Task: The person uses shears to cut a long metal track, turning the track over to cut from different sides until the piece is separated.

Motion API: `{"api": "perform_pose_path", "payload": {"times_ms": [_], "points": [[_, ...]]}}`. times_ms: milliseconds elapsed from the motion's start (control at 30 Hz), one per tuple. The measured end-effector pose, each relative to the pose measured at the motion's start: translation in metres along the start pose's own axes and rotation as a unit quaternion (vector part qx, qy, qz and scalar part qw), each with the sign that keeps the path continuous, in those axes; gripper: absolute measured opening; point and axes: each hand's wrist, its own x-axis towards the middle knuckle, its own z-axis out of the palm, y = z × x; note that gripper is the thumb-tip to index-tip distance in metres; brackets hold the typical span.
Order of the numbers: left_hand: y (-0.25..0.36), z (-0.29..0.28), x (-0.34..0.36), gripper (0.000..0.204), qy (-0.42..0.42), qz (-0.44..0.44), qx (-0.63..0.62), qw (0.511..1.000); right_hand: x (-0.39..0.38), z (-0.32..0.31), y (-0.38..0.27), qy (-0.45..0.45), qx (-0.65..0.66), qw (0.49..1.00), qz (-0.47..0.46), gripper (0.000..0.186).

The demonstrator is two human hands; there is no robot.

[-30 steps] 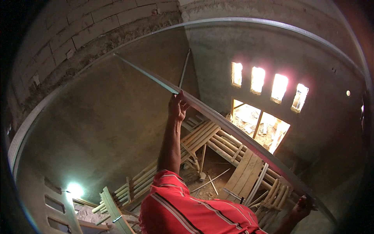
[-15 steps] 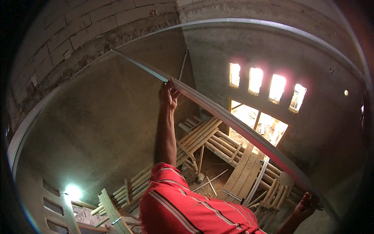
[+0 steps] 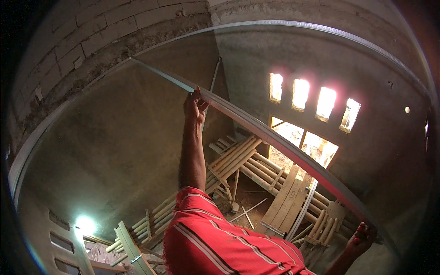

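Observation:
A long metal channel runs diagonally overhead from the left wall's rail down to the lower right. My left hand is raised with its fingers wrapped on the channel, left of the middle of the view. My right hand, low at the right, grips the channel near that end, its fingers partly hidden. Another thin metal strip stands against the wall corner behind the channel. My red striped sleeve fills the lower middle.
A metal edge rail follows the walls. Below lie bamboo-pole scaffolds, planks and crossed sticks. Four window openings sit above a bright doorway. A lamp glows at the lower left.
My left hand and the channel have moved up and slightly left in view. My right hand has risen a little, still on the channel.

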Motion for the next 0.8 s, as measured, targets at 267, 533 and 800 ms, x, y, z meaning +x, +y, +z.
{"api": "perform_pose_path", "payload": {"times_ms": [267, 533, 800], "points": [[0.001, -0.003, -0.001, 0.022, 0.002, 0.006, -0.004, 1.000, 0.016, -0.029, 0.013, 0.070, 0.097, 0.986, 0.116, 0.009], [-0.001, 0.004, -0.002, 0.020, 0.012, 0.008, -0.005, 1.000, 0.006, -0.003, 0.006, 0.032, 0.010, 0.999, 0.004, 0.012], [0.016, -0.017, 0.024, 0.030, 0.007, 0.037, -0.016, 0.999, 0.043, -0.046, 0.027, -0.093, 0.025, 0.995, -0.031, 0.022]]}}
